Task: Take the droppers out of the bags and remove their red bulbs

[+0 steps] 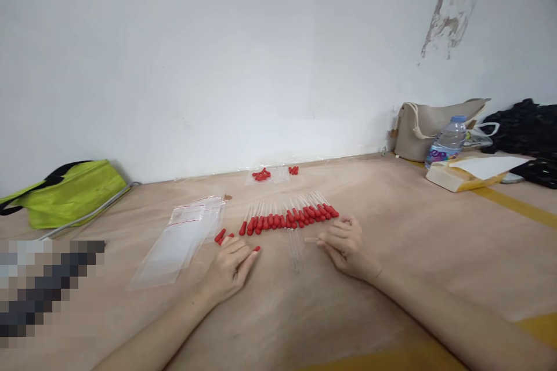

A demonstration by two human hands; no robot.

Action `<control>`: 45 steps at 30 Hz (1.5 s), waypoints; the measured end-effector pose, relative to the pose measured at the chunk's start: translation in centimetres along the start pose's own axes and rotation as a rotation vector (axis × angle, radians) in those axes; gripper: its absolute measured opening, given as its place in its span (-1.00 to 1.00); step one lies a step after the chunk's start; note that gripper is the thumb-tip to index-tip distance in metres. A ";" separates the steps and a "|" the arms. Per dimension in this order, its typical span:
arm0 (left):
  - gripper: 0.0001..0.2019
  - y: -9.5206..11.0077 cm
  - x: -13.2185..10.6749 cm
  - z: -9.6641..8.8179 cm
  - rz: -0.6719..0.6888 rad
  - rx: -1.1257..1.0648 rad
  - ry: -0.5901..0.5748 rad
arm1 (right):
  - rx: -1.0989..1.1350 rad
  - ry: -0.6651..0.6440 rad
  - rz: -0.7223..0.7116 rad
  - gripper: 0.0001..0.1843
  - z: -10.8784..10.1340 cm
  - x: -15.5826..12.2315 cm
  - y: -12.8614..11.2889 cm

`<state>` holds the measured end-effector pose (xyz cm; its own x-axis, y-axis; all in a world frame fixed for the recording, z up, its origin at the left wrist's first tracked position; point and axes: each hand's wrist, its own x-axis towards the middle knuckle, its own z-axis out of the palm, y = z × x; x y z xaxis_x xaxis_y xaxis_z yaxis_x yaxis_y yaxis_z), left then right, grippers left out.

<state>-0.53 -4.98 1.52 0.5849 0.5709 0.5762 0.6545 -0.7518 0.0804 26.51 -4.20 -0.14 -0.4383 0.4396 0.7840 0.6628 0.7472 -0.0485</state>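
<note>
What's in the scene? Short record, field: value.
Left hand: pinching a red rubber bulb
Right hand: holding a thin clear tube
Between hands: loose clear tubes
Beyond hands: row of red-bulbed droppers, bulbs toward the person
Left of row: zip-lock bags
Far left: lime-green bag
Back right: gray handbag, blue-capped water bottle

Brown surface [261,324] with red-bulbed droppers [278,221], loose red bulbs [220,235], clear bags [174,249], a green pouch [78,194], a bottle [446,148].
</note>
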 end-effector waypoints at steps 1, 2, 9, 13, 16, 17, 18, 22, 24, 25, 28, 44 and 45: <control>-0.72 -0.3 -0.2 -0.2 -0.008 0.004 0.012 | -0.006 -0.001 0.044 -0.76 -0.1 -0.2 0.3; -0.75 -0.5 -0.4 -0.4 -0.005 -0.003 0.011 | -0.001 -0.012 0.068 -0.77 -0.1 -0.3 0.5; -0.85 -0.6 -0.2 -0.1 -0.031 -0.140 -0.004 | 0.049 -0.057 0.294 -0.75 1.2 -0.8 0.6; -0.83 -0.4 0.0 0.0 -0.024 -0.153 0.001 | 0.073 -0.116 0.343 -0.73 1.6 -0.4 0.0; -0.83 -0.5 0.0 0.3 -0.009 -0.156 0.035 | 0.059 -0.151 0.340 -0.73 1.9 0.0 -0.5; -0.82 -0.6 -0.1 0.4 -0.006 -0.157 0.050 | 0.049 -0.168 0.333 -0.73 1.9 0.1 -0.7; -0.82 -0.7 -0.1 0.5 -0.006 -0.157 0.061 | 0.039 -0.188 0.327 -0.74 1.9 0.2 -0.9; -0.78 -1.0 -0.2 1.0 0.001 -0.156 0.085 | 0.012 -0.285 0.310 -0.79 1.6 0.6 -1.7; -0.79 -1.0 -0.1 1.2 -0.010 -0.160 0.072 | 0.014 -0.318 0.308 -0.82 1.4 0.8 -2.0; -0.81 -0.9 0.0 1.2 -0.022 -0.166 0.058 | 0.018 -0.326 0.310 -0.83 1.3 0.9 -2.1; -0.86 -0.5 0.5 1.4 -0.048 -0.183 0.008 | 0.046 -0.334 0.313 -0.84 1.4 0.8 -2.3; -0.86 2.0 3.3 4.1 -0.009 -0.199 0.064 | 0.203 -0.270 0.222 -0.81 -0.4 1.8 -1.5; -0.82 2.1 3.6 4.0 -0.006 -0.184 0.070 | 0.193 -0.265 0.244 -0.81 -0.7 1.8 -1.0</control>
<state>4.87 -3.21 0.47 0.5423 0.5561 0.6298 0.5559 -0.7996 0.2274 25.52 -4.52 1.74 -0.4400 0.7100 0.5499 0.6514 0.6738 -0.3488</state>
